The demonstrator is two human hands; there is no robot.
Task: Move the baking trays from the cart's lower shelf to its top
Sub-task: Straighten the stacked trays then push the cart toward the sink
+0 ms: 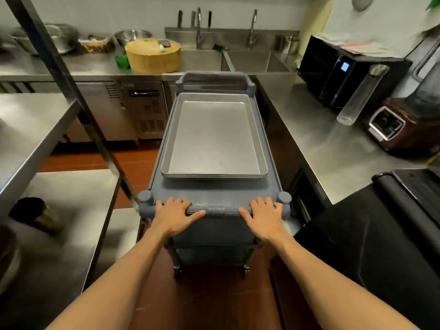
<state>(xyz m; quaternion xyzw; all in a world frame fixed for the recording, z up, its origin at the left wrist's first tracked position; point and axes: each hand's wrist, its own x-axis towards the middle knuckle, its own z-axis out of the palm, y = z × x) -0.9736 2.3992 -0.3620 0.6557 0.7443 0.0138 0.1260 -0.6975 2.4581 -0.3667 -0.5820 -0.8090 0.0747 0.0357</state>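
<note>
I've got both hands on the grey ribbed push handle [215,210] of the grey plastic utility cart [215,191]: left hand [172,214] and right hand [264,214] each lie over the bar, fingers curled over the far side, thumbs along the near side. Loose wrap, not a hard clamp, as far as I can judge.

The stack of silver rectangular metal baking trays [214,139] sits nested on the cart's top, toward the far end, edges roughly square w/ the deck. Lower shelves look bare from here, though mostly hidden, so task prob. done.

Risks: cart's on wheels, so a shove or sudden stop could slide the stack fwd, since nothing pins it. Tight lane too: steel counter [321,144] on the right, steel shelving rack [35,129] on the left; a corner could clip either.

Writing: under-counter fridge [142,108] has a dark label strip, too blurred to read. Black countertop oven [342,75] shows a lit blue display, no legible chars.
</note>
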